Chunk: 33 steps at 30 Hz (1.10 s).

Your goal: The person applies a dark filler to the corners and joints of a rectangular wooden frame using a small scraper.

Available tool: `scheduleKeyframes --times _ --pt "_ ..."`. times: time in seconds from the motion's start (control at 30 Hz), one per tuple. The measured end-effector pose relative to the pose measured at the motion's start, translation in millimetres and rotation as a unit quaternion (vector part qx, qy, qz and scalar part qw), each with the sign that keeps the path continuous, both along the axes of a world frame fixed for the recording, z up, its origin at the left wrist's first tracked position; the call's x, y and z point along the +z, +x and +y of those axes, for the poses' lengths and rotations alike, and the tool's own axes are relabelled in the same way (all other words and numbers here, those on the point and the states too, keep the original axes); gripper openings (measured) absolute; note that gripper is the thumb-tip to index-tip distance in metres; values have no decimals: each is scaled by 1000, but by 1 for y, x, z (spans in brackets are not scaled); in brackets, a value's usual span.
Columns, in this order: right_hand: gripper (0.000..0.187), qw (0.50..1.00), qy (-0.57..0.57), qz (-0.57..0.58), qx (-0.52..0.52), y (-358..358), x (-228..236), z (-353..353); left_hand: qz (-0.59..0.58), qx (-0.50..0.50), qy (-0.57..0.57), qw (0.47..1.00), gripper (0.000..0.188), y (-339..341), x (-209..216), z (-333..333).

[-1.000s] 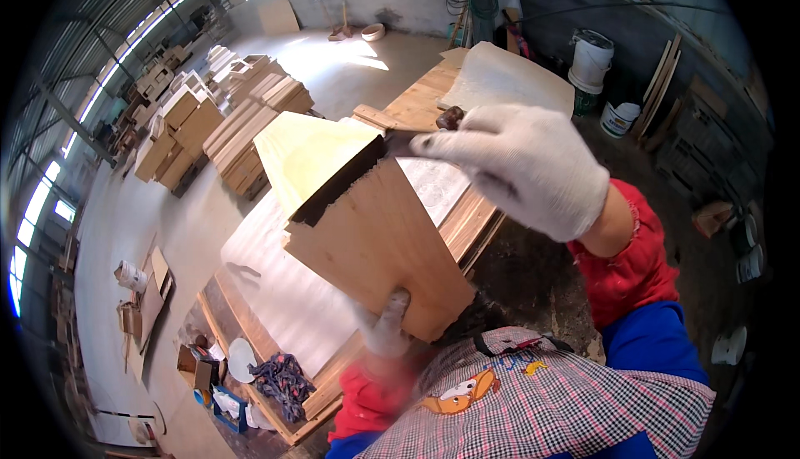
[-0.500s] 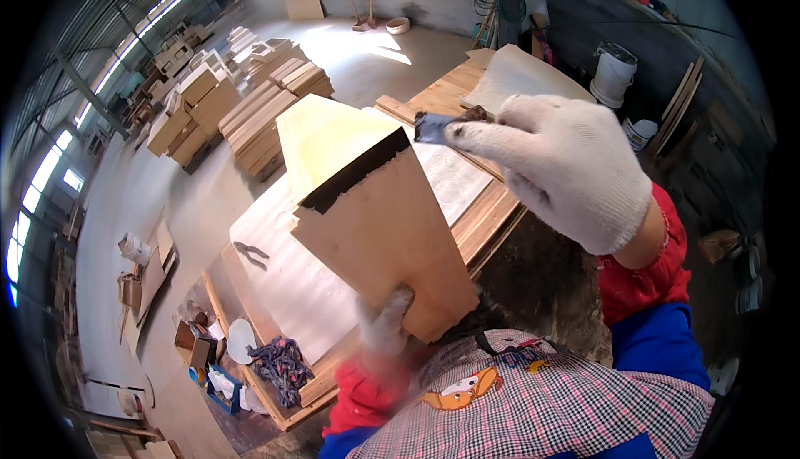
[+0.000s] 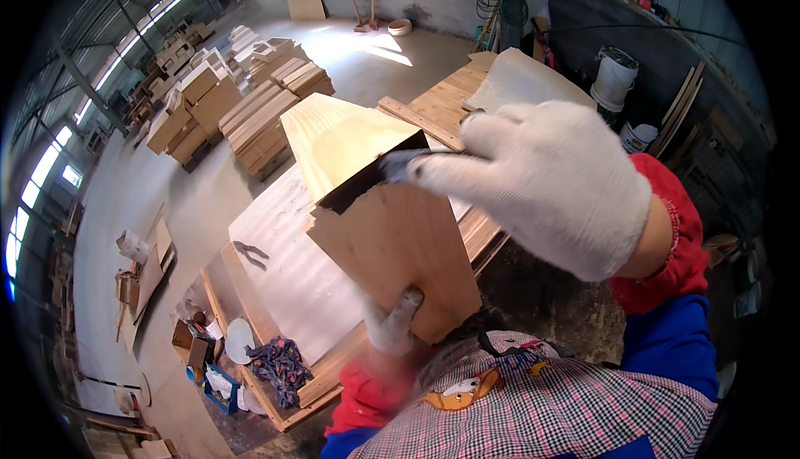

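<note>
A pale wooden box-like piece [image 3: 392, 246] stands tilted in front of me, a dark band [image 3: 348, 195] running along the edge between its top and near faces. My left hand [image 3: 392, 324], in a dirty white glove, grips its lower near face, thumb on the wood; the other fingers are hidden. My gloved right hand [image 3: 554, 184] pinches a small dark grey folded piece [image 3: 395, 167], cloth or sandpaper, I cannot tell which. It lies against the right part of the dark band. The fingertips are slightly blurred.
Under the wooden piece lies a worktable with a white sheet [image 3: 292, 271]. Pliers [image 3: 251, 254], a dark patterned rag [image 3: 279, 369] and a blue bin [image 3: 222, 388] sit at its left. Stacked boards [image 3: 275, 125] stand on the floor beyond; white buckets [image 3: 614, 77] stand far right.
My right hand has moved left and slightly down, bringing the dark folded piece from beside the wooden piece onto its dark band. The wooden piece has shifted slightly right.
</note>
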State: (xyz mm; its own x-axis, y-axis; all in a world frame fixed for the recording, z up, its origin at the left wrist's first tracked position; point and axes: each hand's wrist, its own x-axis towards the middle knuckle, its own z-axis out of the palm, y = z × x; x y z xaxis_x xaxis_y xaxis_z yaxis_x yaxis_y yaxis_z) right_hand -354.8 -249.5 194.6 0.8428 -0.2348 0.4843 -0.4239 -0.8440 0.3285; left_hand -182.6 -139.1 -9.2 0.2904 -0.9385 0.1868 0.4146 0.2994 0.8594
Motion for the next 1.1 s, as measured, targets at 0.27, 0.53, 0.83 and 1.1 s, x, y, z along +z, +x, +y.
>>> scheduleKeyframes --times 0.27,0.53,0.83,1.1 --pt "34 1000 18 -10 -20 -22 14 -20 -16 -11 -1 1000 44 4 -14 -1" --pt "32 990 133 36 39 -29 24 -50 -3 31 -15 999 46 5 -4 10" --pt "39 842 479 -10 250 18 -45 -49 -106 80 14 991 50 68 -16 50" --pt "38 731 646 -41 217 28 -117 -29 -185 167 -11 968 47 158 -6 89"
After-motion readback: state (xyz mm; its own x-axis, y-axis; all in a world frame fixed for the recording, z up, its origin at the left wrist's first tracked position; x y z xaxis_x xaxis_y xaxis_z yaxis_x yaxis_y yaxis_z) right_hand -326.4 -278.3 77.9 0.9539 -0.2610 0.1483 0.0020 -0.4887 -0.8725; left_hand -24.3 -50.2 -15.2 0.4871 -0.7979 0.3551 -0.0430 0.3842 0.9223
